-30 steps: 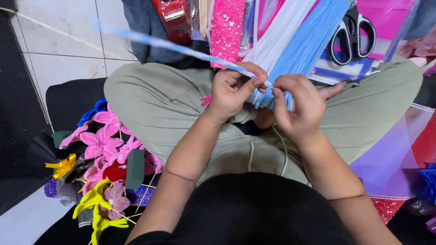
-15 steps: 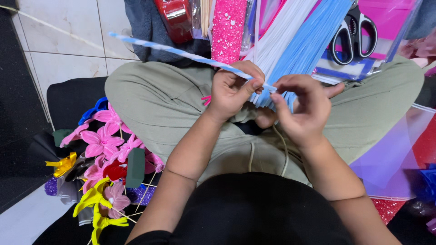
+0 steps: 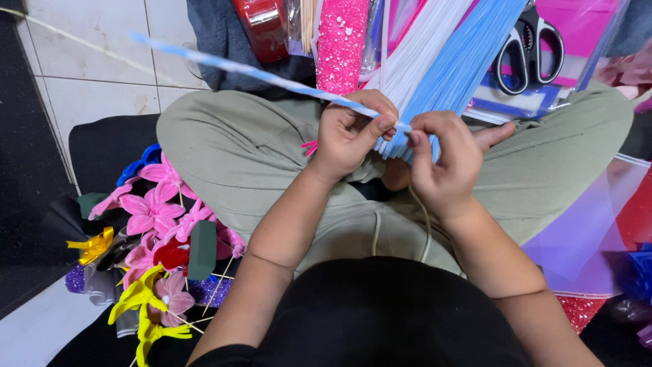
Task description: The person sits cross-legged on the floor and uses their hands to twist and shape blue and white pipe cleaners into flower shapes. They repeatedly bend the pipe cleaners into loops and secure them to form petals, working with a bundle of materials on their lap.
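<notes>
Seated cross-legged on pale tiled floor (image 3: 95,88), olive trousers, working over lap. Left hand (image 3: 350,132) pinches twisted blue-and-white fuzzy pipe-cleaner stem (image 3: 258,73) between thumb and forefinger, remaining fingers curled loosely beneath. Right hand (image 3: 445,160) closed just beside it, fingertips (image 3: 415,139) pressed on near end of same stem, where it meets lower tips of fanned bundle of light-blue and white pipe cleaners (image 3: 448,61). Hands nearly touching, knuckle to knuckle.

Key relation: stem's long axis runs from pinch point up and away to left of left hand, free end out over floor tiles, blurred. Left hand nearer the free length; right hand nearer the bundle.

Room & edges, rel. to left hand: open air along stem to upper left; bundle crowds immediately right and above. Pink glittery foam sheet (image 3: 341,41) directly above, red tape roll (image 3: 261,24) above-left, black-handled scissors (image 3: 526,44) far upper right on pink-and-blue packaging. Pile of finished pink, yellow & red pipe-cleaner flowers (image 3: 153,224) well below-left, by knee. Translucent purple plastic sheet (image 3: 587,224) lower right.
</notes>
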